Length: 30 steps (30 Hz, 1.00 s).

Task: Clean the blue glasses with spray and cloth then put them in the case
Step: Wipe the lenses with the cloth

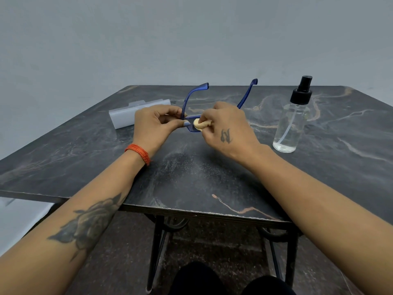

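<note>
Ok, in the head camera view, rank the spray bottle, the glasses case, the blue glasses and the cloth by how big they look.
1. spray bottle and blue glasses: look alike in extent, so unranked, and the hands hide part of the glasses.
2. glasses case, partly behind the left hand.
3. cloth, bunched in the right hand.

one view only, worn on the person's head, and it looked forward and down over a dark marble-patterned table. the wide lens bent the table edges and took in the grey wall at 12 o'clock and the floor at 6 o'clock. it sat close: both forearms entered from 7 and 5 o'clock, reaching toward frame centre.
</note>
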Available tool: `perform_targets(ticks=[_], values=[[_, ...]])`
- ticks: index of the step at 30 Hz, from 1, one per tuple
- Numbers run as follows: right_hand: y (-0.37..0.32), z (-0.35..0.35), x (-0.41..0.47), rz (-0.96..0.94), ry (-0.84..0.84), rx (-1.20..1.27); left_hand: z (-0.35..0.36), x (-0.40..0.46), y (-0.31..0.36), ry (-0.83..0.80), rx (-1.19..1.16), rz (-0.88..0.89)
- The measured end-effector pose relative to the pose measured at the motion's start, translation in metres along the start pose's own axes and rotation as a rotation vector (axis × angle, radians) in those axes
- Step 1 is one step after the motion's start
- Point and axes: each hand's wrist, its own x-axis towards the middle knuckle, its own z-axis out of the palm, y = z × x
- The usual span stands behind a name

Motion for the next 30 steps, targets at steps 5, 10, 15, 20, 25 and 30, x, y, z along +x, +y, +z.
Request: perform_targets(ticks=[5, 10, 15, 20, 25, 30], values=[[0.004, -0.003, 0.001, 0.103, 0.140, 0.069, -0.001, 0.000, 0.001, 0.017, -0.008, -0.002], [0.009, -0.008, 0.004, 0.306, 0.273, 0.276, -0.003, 0.001, 0.001, 0.037, -0.082, -0.036], [0.014, -0.007, 0.002, 0.282, 0.303, 0.276, -0.004, 0.002, 0.001, 0.052, -0.153, -0.060], [0.021, -0.005, 0.005, 0.258, 0.297, 0.163, -0.005, 0.002, 0.001, 0.026, -0.214, -0.097], [0.021, -0.005, 0.004, 0.243, 0.302, 0.170, -0.006, 0.003, 0.003, 0.035, -0.247, -0.135], [0.019, -0.005, 0.006, 0.218, 0.382, 0.234, -0.004, 0.004, 0.004, 0.031, -0.413, -0.237]])
